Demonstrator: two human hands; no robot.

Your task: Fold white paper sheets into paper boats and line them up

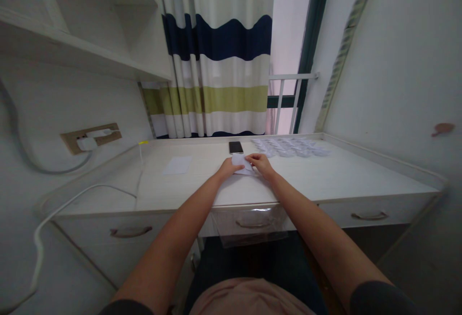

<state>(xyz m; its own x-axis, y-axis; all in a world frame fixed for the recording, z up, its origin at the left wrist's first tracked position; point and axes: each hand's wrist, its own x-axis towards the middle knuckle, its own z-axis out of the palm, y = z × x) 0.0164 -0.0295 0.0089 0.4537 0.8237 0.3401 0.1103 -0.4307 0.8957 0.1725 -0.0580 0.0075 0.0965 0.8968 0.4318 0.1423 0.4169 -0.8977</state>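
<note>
A piece of white paper [239,159] is between my two hands, just above the desk's middle. My left hand [228,167] grips its left side, with the thumb lying across the front. At the paper's upper right, the fingers of my right hand [260,163] are pinched on its edge. Part of the paper spreads lower, under the hands, and I cannot tell whether it is one folded piece or two. A black phone [236,147] lies flat just beyond the paper.
White sheets [177,165] lie left on the white desk [202,187]. Rows of small folded whitish pieces [290,147] cover the back right. Clear plastic [249,228] hangs over the front edge before a drawer. A white cable [97,186] crosses the left side. A shelf [108,60] juts out upper left.
</note>
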